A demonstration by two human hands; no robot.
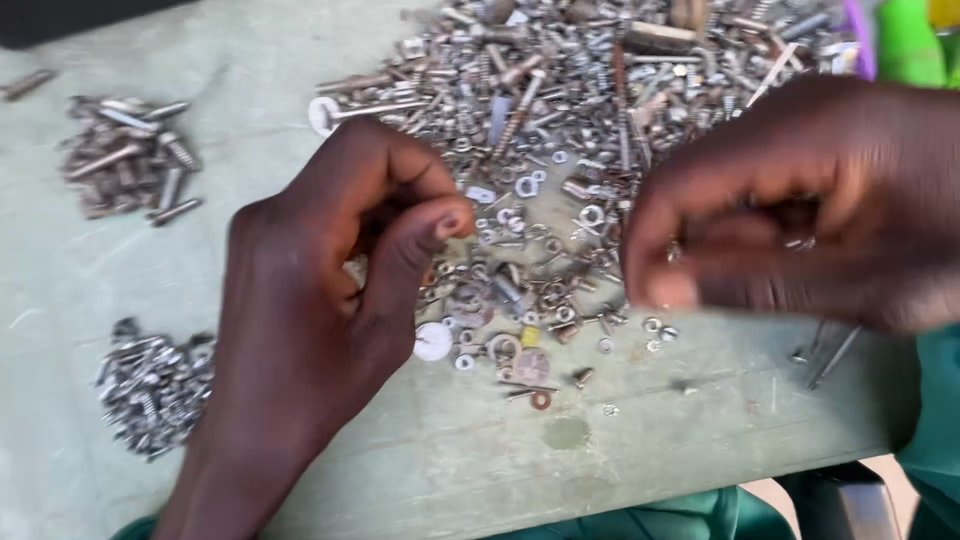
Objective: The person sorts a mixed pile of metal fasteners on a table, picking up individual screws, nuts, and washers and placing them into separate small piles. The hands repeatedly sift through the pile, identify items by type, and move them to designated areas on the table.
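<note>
Worktop (480, 470): pale green painted wood, scuffed, with faint scratches and a darker round stain near its front edge.
Front edge: runs aslant across the lower right of the view.
Top left corner: a dark, flat-edged object (70, 18) lies at the worktop's far side; too little shows to tell what it is.
Top right corner: bright green and purple plastic shapes (905, 40), perhaps containers.
Light: even and soft, with no hard shadows.
</note>
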